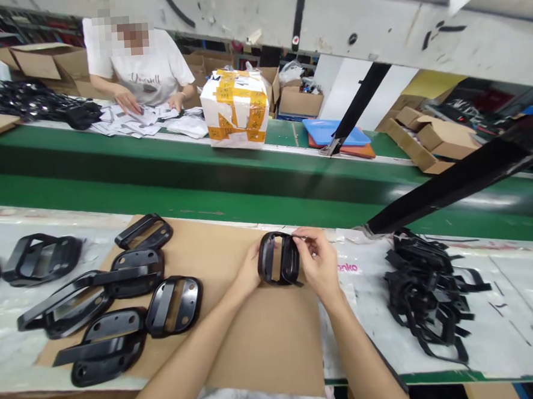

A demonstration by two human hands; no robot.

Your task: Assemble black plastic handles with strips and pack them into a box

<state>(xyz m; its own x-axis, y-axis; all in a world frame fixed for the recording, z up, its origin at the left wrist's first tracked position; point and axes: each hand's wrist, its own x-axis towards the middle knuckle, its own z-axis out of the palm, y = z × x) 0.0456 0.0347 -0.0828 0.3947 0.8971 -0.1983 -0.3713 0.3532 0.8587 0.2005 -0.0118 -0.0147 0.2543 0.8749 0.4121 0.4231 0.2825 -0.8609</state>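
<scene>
Fingers of my left hand (251, 265) are wrapped round the left side of a black plastic frame (265, 261), a rounded piece with an opening through its middle. At the frame's upper right, my right hand (317, 258) pinches the end of a thin black strip (298, 236) that lies along the frame's edge. The frame is held up over a brown cardboard sheet (274, 325). To the left, several similar black frames (176, 304) with bars across them lie on the cardboard and the table.
A heap of black strips (428, 292) lies on the right of the table. Beyond runs a green conveyor belt (203, 197). A black slanted post (437, 183) stands at right. Across the belt, a person (150, 68) handles white papers beside a taped white box (234, 108).
</scene>
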